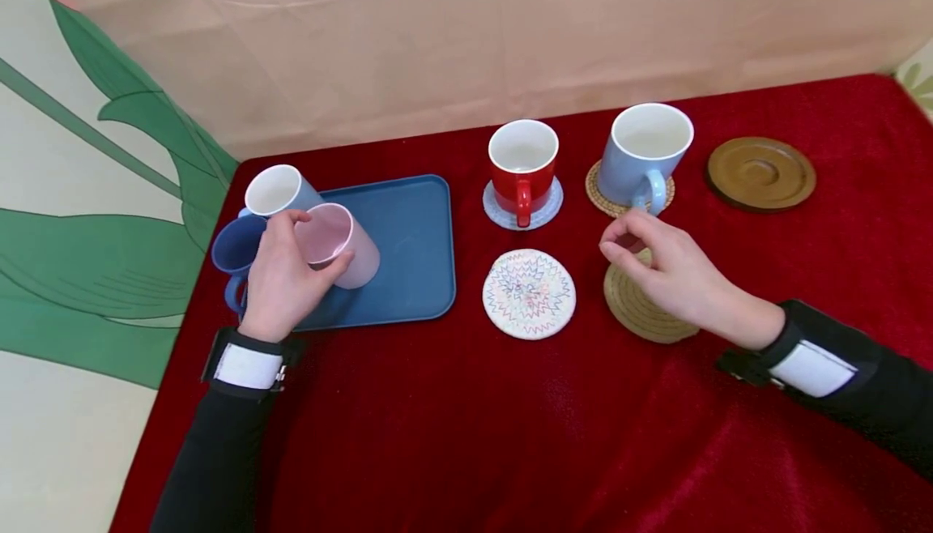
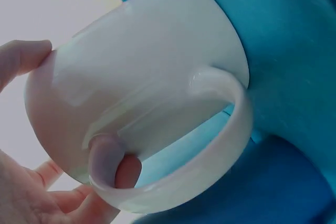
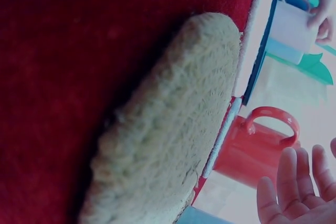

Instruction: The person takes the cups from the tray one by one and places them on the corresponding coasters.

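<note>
At the left, my left hand point(image 1: 283, 286) grips a pink mug point(image 1: 359, 253) near its rim, with the thumb on one side and fingers on the other. In the left wrist view the mug's handle point(image 2: 226, 156) shows, a fingertip inside its loop. The mug is over the blue tray point(image 1: 415, 249), beside a light blue mug point(image 1: 304, 195) and a dark blue mug point(image 1: 236, 248). My right hand point(image 1: 674, 270) hovers above a round woven coaster point(image 1: 645, 314), fingers loosely bent and holding nothing.
A red mug point(image 1: 513, 189) sits on a pale blue coaster point(image 1: 551, 207). Right of it, another light blue mug point(image 1: 625, 164) stands on a wicker coaster point(image 1: 594, 193). A brown wooden coaster point(image 1: 761, 172) lies at far right, and a white zigzag-stitched coaster point(image 1: 529, 294) near the middle.
</note>
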Demonstrator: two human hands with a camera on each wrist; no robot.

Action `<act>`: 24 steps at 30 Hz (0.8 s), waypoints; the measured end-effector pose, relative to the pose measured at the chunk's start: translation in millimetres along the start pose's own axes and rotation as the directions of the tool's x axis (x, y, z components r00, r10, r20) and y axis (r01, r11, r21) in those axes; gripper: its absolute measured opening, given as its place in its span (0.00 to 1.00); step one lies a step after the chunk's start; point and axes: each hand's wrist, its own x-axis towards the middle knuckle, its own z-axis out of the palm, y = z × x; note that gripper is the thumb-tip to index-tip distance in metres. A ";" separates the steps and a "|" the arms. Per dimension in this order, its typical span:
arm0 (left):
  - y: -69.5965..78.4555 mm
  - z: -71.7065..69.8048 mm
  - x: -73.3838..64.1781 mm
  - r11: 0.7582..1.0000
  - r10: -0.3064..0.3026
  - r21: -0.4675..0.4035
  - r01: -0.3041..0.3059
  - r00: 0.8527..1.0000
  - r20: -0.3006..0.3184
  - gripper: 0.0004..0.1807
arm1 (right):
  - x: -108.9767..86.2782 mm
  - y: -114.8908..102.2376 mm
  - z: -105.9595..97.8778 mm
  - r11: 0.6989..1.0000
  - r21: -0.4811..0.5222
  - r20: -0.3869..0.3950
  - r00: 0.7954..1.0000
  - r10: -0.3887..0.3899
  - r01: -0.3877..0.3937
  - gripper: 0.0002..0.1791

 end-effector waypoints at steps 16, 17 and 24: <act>40.4 16.0 36.5 0.999 -0.002 0.042 -0.010 0.961 0.278 0.48 | 1.8 -2.2 3.7 0.999 0.004 0.010 0.999 -0.036 0.036 0.07; 42.6 16.0 38.3 0.998 0.000 0.063 -0.019 0.958 0.288 0.49 | 1.9 -2.4 3.8 0.999 0.005 0.012 0.999 -0.038 0.038 0.07; 61.3 19.6 48.0 0.965 0.023 0.242 -0.105 0.948 0.318 0.51 | 4.4 -5.9 4.7 0.999 0.007 0.020 0.999 -0.049 0.049 0.06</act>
